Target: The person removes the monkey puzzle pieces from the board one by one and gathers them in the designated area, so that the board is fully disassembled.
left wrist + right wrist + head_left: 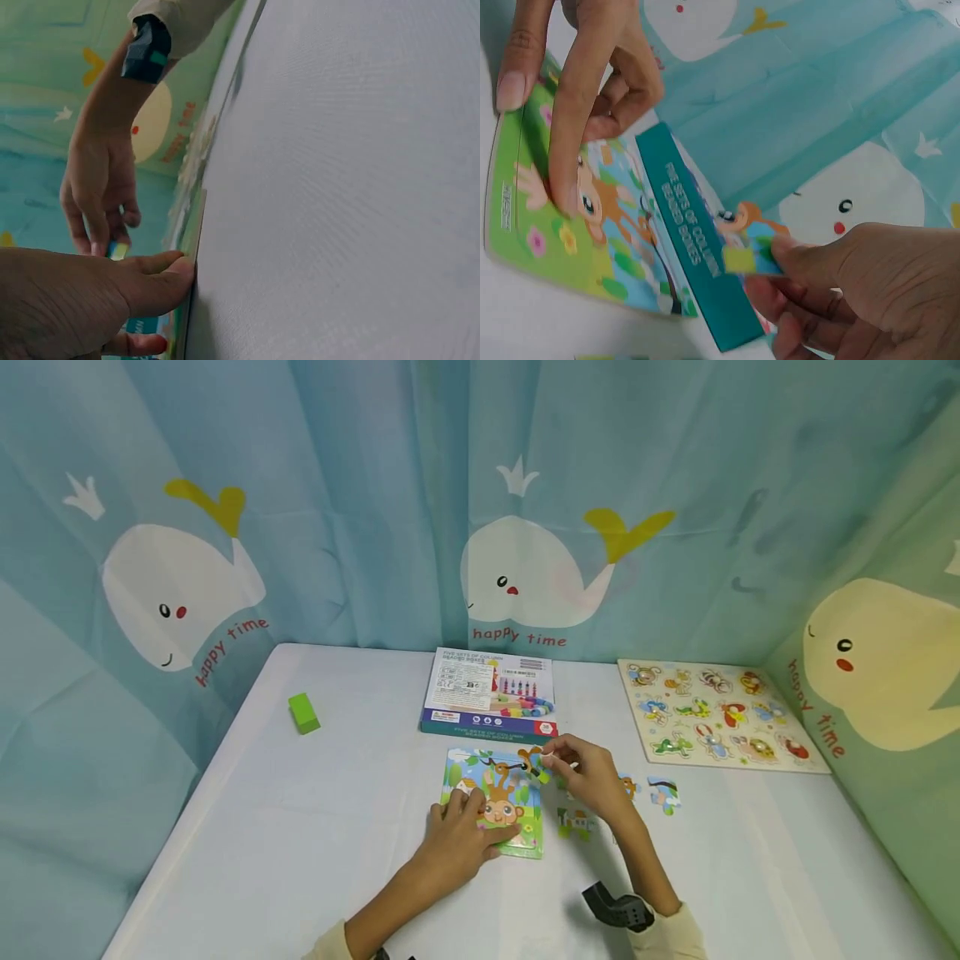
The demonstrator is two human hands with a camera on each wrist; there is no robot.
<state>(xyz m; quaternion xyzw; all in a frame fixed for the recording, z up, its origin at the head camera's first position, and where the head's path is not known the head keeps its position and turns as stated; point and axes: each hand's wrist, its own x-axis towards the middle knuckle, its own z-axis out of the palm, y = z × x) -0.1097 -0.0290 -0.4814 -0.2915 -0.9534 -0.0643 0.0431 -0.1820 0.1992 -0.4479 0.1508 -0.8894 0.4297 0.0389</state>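
Note:
A square jigsaw puzzle board (531, 820) with a monkey picture lies on the table. My left hand (459, 842) rests on its lower left part, fingers spread; in the right wrist view the left index finger (574, 142) presses on the picture and the thumb lies by the border. Between thumb and fingers, my right hand (592, 775) pinches a jigsaw piece (756, 238) with a brown animal part, blue and green on it. The piece is held over the board's upper right corner. Several loose jigsaw pieces (575, 822) lie right of the board, some partly hidden by the right hand.
Behind the puzzle lies a beaded boxes package (487, 693). A wooden peg board with insect shapes (708, 714) lies at the back right. A green block (303, 713) sits at the far left. A whale-print curtain (360, 527) borders the white table (300, 827).

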